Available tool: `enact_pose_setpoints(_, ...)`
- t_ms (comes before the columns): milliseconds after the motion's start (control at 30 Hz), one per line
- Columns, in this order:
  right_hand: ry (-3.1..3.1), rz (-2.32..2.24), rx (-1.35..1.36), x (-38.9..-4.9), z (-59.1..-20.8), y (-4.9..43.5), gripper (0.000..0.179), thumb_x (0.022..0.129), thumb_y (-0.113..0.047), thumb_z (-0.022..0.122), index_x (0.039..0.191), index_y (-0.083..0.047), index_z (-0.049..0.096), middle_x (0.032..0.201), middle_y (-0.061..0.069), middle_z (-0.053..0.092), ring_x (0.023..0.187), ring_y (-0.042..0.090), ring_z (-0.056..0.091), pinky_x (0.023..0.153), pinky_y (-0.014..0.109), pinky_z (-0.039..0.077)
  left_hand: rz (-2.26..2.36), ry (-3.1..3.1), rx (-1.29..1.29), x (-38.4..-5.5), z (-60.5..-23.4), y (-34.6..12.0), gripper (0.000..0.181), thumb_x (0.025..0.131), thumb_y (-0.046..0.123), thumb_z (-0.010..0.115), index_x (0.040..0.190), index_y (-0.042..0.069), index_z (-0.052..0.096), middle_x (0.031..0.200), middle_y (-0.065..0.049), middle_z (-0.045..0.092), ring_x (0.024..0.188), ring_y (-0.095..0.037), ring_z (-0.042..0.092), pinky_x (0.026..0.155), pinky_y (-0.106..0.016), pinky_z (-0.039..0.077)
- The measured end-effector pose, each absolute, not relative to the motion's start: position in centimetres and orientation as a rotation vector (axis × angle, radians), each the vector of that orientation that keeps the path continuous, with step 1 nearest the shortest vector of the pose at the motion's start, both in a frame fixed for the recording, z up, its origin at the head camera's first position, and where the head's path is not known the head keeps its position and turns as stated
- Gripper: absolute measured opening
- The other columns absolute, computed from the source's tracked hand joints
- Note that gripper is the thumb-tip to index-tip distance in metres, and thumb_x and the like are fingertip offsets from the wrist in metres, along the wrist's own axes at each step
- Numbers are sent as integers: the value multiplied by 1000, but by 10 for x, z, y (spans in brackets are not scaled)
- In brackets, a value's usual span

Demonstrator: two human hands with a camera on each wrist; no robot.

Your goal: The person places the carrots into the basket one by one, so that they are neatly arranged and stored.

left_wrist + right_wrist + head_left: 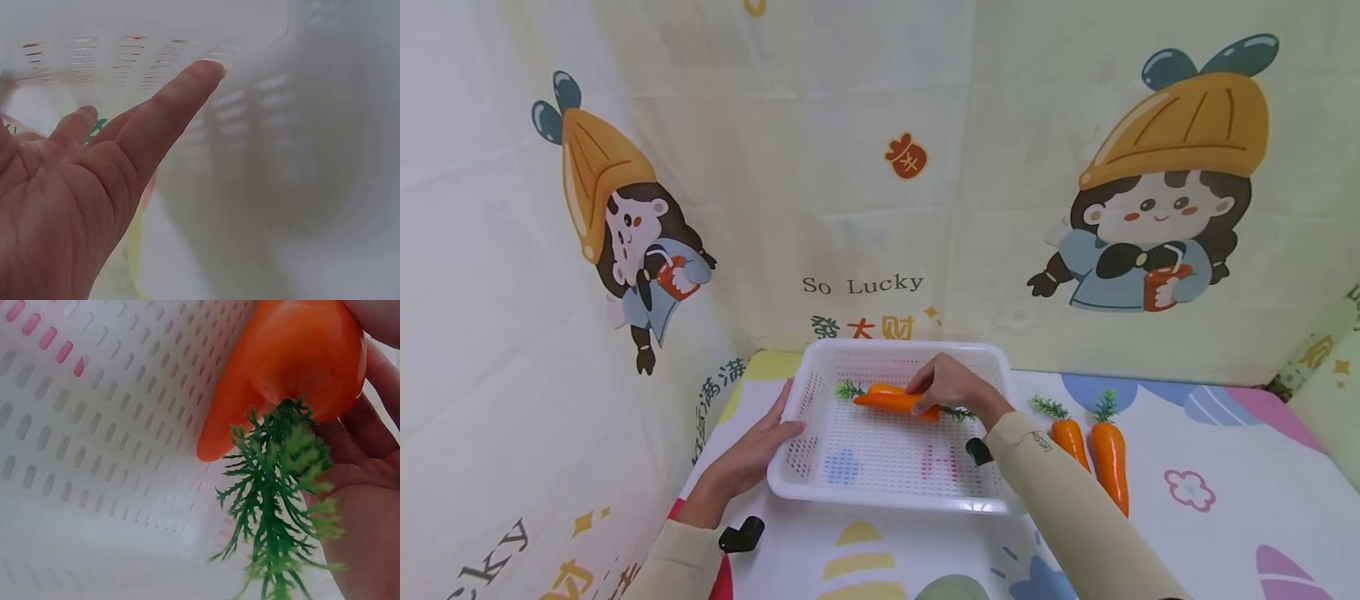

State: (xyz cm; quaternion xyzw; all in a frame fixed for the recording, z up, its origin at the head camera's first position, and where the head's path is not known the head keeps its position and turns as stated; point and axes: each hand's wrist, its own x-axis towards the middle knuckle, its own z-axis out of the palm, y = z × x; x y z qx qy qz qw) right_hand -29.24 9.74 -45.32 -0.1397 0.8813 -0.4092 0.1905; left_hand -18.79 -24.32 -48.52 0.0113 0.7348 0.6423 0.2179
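A person's left hand [758,454] touches the left edge of a white basket [895,502]; the right hand [951,387] grips an orange carrot [887,402] inside. Two more carrots [1109,462] lie past its right edge.

The room type can't be told: cartoon-printed cloth [992,175] screens the far and left edges of a brightly patterned bench [1247,442].

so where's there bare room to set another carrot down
Inside the white plastic basket, the floor between its two carrots and the front rim is bare. The table has room right of the loose carrots and in front of the basket, between the sleeves. Crowded: the basket's back half, where the right hand grips a carrot, and where the right sleeve crosses.
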Motion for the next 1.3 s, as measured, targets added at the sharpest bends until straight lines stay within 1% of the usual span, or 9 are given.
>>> enact_pose_setpoints(67, 2480, -1148, -378, -292, -453, 98, 25, 76, -3, 89, 100, -8, 84, 99, 5, 80, 87, 19, 67, 76, 29, 62, 1781, 2028, 32, -188, -484, -243, 80, 108, 31, 53, 156, 67, 0, 174, 6, 22, 143, -35, 51, 106, -50, 56)
enact_pose_setpoints(300, 2452, -1181, -369, -293, -454, 97, 24, 74, -3, 90, 98, -6, 83, 95, 7, 79, 81, 19, 68, 70, 30, 63, 1785, 2001, 56, -188, -481, -244, 82, 109, 31, 52, 160, 58, -6, 174, 1, 21, 139, -37, 53, 107, -48, 55)
enact_pose_setpoints(533, 2469, -1163, -344, -291, -457, 93, 24, 75, -4, 90, 98, -7, 84, 97, 6, 79, 84, 21, 67, 74, 30, 63, 1785, 2003, 60, -187, -480, -244, 80, 108, 33, 53, 157, 65, -2, 174, 2, 21, 140, -36, 54, 107, -49, 55)
enact_pose_setpoints(633, 2488, -1145, -328, -290, -459, 92, 22, 76, -6, 90, 97, -7, 84, 96, 6, 78, 84, 21, 66, 73, 30, 63, 1788, 2003, 65, -187, -481, -244, 80, 108, 33, 53, 156, 67, -1, 174, 3, 21, 140, -36, 53, 108, -49, 55)
enact_pose_setpoints(733, 2511, -1130, -314, -291, -461, 92, 20, 76, -7, 91, 94, -8, 84, 95, 5, 78, 82, 21, 66, 69, 29, 62, 1793, 1999, 70, -187, -481, -244, 80, 108, 33, 53, 156, 67, -1, 174, 3, 21, 141, -36, 53, 108, -49, 55)
enact_pose_setpoints(867, 2535, -1114, -299, -290, -460, 91, 18, 75, -8, 92, 91, -8, 83, 92, 4, 78, 81, 21, 65, 69, 28, 60, 1787, 2010, 73, -188, -481, -244, 80, 108, 33, 52, 157, 64, -2, 173, 2, 23, 140, -35, 53, 108, -48, 55)
enact_pose_setpoints(967, 2545, -1109, -298, -289, -461, 91, 18, 75, -9, 92, 91, -8, 83, 91, 4, 78, 80, 20, 64, 70, 28, 60, 1777, 2021, 85, -188, -481, -245, 81, 109, 31, 51, 159, 60, -5, 174, 0, 21, 140, -35, 52, 109, -48, 54)
enact_pose_setpoints(1233, 2559, -1094, -313, -290, -467, 87, 19, 76, -11, 92, 93, -9, 82, 90, 3, 76, 81, 21, 64, 76, 29, 60, 1790, 2020, 56, -188, -483, -243, 80, 108, 30, 53, 157, 65, 0, 172, 6, 26, 138, -34, 55, 107, -49, 56)
enact_pose_setpoints(1300, 2574, -1072, -316, -290, -468, 86, 19, 77, -11, 92, 93, -9, 82, 90, 3, 75, 82, 21, 64, 77, 29, 60, 1791, 2022, 59, -188, -483, -244, 81, 108, 30, 53, 158, 64, -1, 172, 6, 26, 137, -34, 56, 106, -49, 56)
